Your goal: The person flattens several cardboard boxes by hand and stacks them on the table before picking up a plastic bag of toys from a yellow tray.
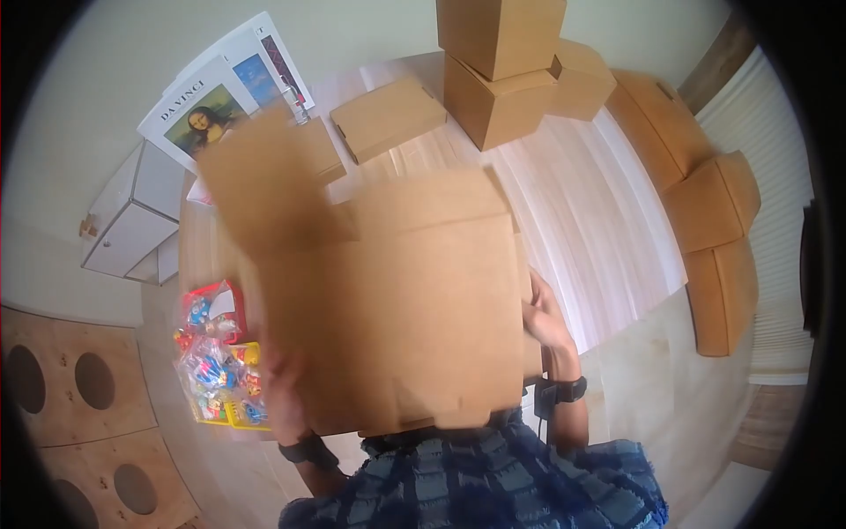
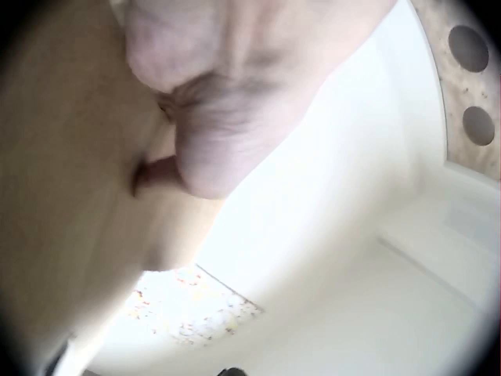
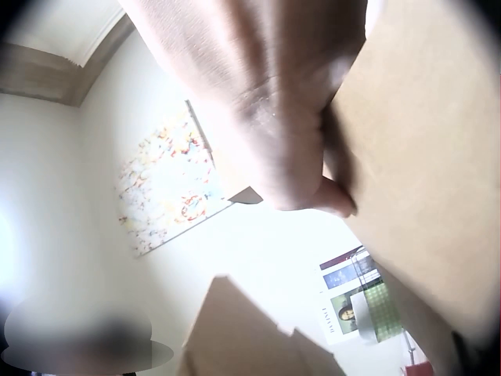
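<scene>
An unfolded cardboard box (image 1: 405, 309) is gripped by the left hand (image 1: 284, 388) and right hand (image 1: 548, 319) above the bench (image 1: 590, 220).

- Wall: plain, off-white wall (image 1: 370, 31); multicoloured speckled rectangular panel (image 3: 168, 184) mounted.
- Furniture: pale wood-grain table (image 1: 599, 229); white box-shaped cabinet (image 1: 132, 207), left.
- Lower left: light-wood panels with round holes (image 1: 66, 339).
- Right: white ribbed blind (image 1: 775, 238).
</scene>
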A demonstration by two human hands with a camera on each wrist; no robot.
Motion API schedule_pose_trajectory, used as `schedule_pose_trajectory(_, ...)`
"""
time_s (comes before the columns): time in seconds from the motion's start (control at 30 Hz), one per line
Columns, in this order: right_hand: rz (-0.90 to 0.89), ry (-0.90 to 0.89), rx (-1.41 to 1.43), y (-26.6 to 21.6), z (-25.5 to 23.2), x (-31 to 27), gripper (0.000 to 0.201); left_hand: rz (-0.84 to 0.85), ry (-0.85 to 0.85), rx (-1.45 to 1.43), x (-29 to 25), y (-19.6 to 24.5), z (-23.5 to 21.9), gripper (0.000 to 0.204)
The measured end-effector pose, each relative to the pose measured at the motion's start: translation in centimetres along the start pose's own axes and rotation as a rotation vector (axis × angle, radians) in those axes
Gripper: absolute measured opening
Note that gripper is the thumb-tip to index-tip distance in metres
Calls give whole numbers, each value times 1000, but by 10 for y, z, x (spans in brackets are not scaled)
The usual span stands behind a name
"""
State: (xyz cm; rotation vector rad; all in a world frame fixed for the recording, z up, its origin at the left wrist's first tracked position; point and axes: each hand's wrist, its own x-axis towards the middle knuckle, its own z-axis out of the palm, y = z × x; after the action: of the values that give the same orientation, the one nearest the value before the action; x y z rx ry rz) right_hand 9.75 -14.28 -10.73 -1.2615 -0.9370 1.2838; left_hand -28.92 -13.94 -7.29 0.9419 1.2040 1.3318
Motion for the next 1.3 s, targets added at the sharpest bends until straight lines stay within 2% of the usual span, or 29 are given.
schedule_pose_trajectory(0.07,112,26,91,7,-4,-1,53,-120,-12,307,-6,8,34,69)
schedule_pose_trajectory(0.1,172,39,135,9,-4,-2,52,-141,-36,267,-5,3,35,71)
schedule_pose_trajectory(0.17,177,42,85,13,-4,-5,52,-182,-83,187,-3,-11,35,75)
schedule_pose_trajectory(0.27,204,71,137,13,-3,-7,54,-152,-89,186,-1,-12,33,74)
schedule_pose_trajectory(0.3,218,80,178,11,-1,-7,55,-143,-74,326,-2,-16,32,73)
schedule_pose_trajectory(0.37,117,33,2,10,2,-7,60,-128,-40,608,-4,-24,29,72)
schedule_pose_trajectory(0.4,64,11,-86,8,3,-7,63,-129,-74,622,-4,-23,34,71)
schedule_pose_trajectory(0.47,108,13,-74,-2,8,-5,67,-131,-145,648,0,-21,49,71)
schedule_pose_trajectory(0.57,149,22,-75,-2,8,-5,67,48,-170,885,-2,-38,39,70)
schedule_pose_trajectory(0.67,164,25,-64,2,7,-5,62,351,-230,1168,-7,-37,36,76)
schedule_pose_trajectory(0.77,180,18,-65,-1,9,-3,59,329,-114,1078,-14,-19,32,85)
schedule_pose_trajectory(0.87,176,35,-88,-4,13,-3,58,200,-88,1100,-19,3,2,93)
schedule_pose_trajectory(0.9,174,32,-102,-2,10,-3,59,189,-86,1197,-20,2,-9,98)
schedule_pose_trajectory(1.0,188,16,-105,-4,11,-1,61,147,-174,1291,-15,-4,-23,94)
schedule_pose_trajectory(1.03,190,13,-105,-4,11,0,61,118,-189,1245,-12,-4,-20,80)
schedule_pose_trajectory(1.17,189,41,-141,-4,12,-1,64,135,-83,1320,-8,-21,-13,62)
schedule_pose_trajectory(1.23,182,50,-137,2,8,-3,64,124,-23,1324,-13,-7,-9,56)
schedule_pose_trajectory(1.3,177,46,-126,6,7,1,65,204,103,1368,-17,14,-15,55)
